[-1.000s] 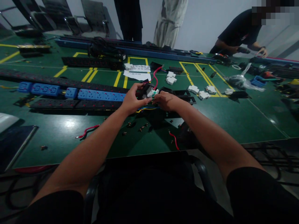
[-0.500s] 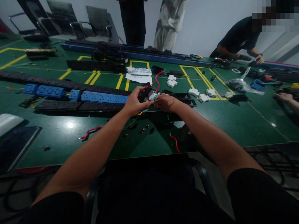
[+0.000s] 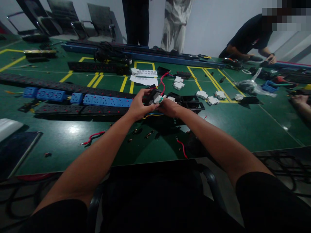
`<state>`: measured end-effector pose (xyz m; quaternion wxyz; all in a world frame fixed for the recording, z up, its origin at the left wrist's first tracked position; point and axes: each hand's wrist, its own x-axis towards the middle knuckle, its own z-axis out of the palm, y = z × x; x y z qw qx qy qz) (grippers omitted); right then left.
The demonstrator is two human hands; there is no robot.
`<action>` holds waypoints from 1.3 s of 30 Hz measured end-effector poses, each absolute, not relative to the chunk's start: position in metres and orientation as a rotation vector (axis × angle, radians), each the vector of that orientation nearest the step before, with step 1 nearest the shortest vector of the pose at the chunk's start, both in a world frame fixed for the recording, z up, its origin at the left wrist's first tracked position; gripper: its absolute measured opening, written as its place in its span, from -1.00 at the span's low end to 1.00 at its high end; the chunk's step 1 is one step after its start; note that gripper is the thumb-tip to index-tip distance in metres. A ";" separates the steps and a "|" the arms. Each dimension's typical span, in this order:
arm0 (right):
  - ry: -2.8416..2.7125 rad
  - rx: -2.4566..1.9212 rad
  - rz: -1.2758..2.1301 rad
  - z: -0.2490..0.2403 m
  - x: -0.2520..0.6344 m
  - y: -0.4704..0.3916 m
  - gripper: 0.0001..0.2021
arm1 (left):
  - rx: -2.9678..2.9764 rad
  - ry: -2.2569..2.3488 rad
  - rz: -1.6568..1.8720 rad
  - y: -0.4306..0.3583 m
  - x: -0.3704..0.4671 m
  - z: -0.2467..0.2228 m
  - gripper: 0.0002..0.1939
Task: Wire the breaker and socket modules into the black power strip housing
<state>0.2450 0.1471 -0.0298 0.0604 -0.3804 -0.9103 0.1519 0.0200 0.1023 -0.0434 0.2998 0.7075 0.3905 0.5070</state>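
– Over the middle of the green bench (image 3: 243,129), both hands come together on one small black-and-white module (image 3: 156,96)!

– Where are the fingers?

– Left hand (image 3: 139,104) first: thumb on the near side, the others behind, and the module sits squarely between them. That's a firm hold.

– And the right hand (image 3: 170,107)?

– Bunched narrow, close against the module's right side, just by a scrap of green (image 3: 161,99). What the tips pinch, if anything, I can't tell; the knuckles hide it.

– I see a red wire (image 3: 164,84) too!

– Yes, it bows up behind the module, over toward the papers (image 3: 143,80), white with dark print. Left of the hands, look at that blue row of sockets (image 3: 107,100), lying between two black strips, one behind (image 3: 73,86), one nearer the person (image 3: 104,110).

– To the right?

– Black frames (image 3: 193,105) by the right wrist, and beyond them white blocks (image 3: 213,101) scattered near the yellow lines. Nearer the person, little brassy screws (image 3: 148,134), with one red lead (image 3: 93,136) out by the left forearm and another (image 3: 182,148) close to the bench edge.

– Company in the room?

– Plenty! A co-worker in a dark top (image 3: 247,35) leans over the far right corner, two people stand behind the bench, one in pale trousers (image 3: 176,26), and somebody else's hand (image 3: 301,101) reaches in at the right edge.
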 end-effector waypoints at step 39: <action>-2.374 -1.186 1.111 -0.027 0.273 0.150 -0.69 | 1.899 1.072 1.350 0.096 0.023 -0.033 -0.27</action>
